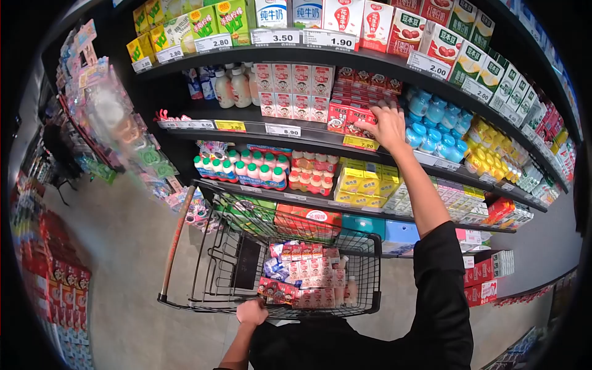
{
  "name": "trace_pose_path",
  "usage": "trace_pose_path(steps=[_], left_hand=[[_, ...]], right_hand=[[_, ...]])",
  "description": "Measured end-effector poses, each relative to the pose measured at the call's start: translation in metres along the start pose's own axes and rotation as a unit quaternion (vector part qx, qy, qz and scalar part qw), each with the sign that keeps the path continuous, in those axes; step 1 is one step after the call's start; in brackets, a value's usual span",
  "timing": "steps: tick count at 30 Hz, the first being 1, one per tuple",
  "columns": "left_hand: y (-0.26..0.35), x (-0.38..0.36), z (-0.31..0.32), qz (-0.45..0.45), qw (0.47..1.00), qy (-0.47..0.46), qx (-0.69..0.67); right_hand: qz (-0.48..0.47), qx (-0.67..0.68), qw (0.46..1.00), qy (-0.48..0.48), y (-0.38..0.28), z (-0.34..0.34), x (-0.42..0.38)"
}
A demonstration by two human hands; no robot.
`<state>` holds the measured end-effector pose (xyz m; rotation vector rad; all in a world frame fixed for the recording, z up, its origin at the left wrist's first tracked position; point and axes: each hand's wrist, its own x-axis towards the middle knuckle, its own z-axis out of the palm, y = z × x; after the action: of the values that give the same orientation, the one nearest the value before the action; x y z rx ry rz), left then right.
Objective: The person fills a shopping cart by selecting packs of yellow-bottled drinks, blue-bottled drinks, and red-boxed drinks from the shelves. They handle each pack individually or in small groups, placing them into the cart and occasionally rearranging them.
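My right hand (390,127) reaches up to the middle shelf. Its thumb lies against the front of a pack of small red milk cartons (339,117) and its fingers curl over the top; part of the pack is hidden by the hand. Down by my body, my left hand (251,312) is closed around the near rim of a black wire shopping cart (206,271). Inside the cart lie pink-and-white drink cartons (311,271), red cartons (276,291) and some blue-and-white packs (275,269).
Pink-and-white carton packs (293,92) stand left of the red ones; blue-capped bottles (435,123) stand right. Price tags (360,143) line the shelf edges. Green-capped bottles (253,168) and yellow cartons (367,183) fill the shelf below. A hanging display (117,117) is at left.
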<state>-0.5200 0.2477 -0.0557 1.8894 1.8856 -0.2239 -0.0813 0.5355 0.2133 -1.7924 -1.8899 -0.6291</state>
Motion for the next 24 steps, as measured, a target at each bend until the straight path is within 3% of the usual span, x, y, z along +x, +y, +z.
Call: trace_pose_path(steps=[1, 3, 5, 7, 10, 19, 24], left_hand=[[0.000, 0.000, -0.002, -0.004, 1.000, -0.002, 0.002], [-0.001, 0.002, -0.001, -0.008, 1.000, 0.008, -0.002], [0.000, 0.002, -0.003, 0.002, 0.999, 0.035, 0.007], [0.000, 0.003, -0.004, 0.003, 0.999, 0.036, 0.002], [-0.005, 0.003, -0.008, -0.006, 1.000, 0.030, -0.003], [-0.004, 0.012, -0.010, -0.027, 1.000, 0.015, -0.006], [-0.009, -0.015, -0.010, -0.064, 0.996, -0.060, 0.007]], right_hand=[[-0.010, -0.017, 0.998, 0.052, -0.001, 0.004, -0.002], [0.009, -0.034, 0.998, 0.047, -0.001, 0.009, -0.001], [-0.021, -0.014, 0.989, 0.144, 0.000, 0.012, 0.005], [-0.016, -0.022, 0.993, 0.119, 0.003, 0.007, 0.008], [0.018, -0.005, 1.000, -0.012, 0.006, 0.008, 0.015], [0.036, -0.015, 0.999, -0.028, 0.016, 0.007, 0.024], [0.029, -0.099, 0.994, -0.046, 0.000, 0.022, 0.011]])
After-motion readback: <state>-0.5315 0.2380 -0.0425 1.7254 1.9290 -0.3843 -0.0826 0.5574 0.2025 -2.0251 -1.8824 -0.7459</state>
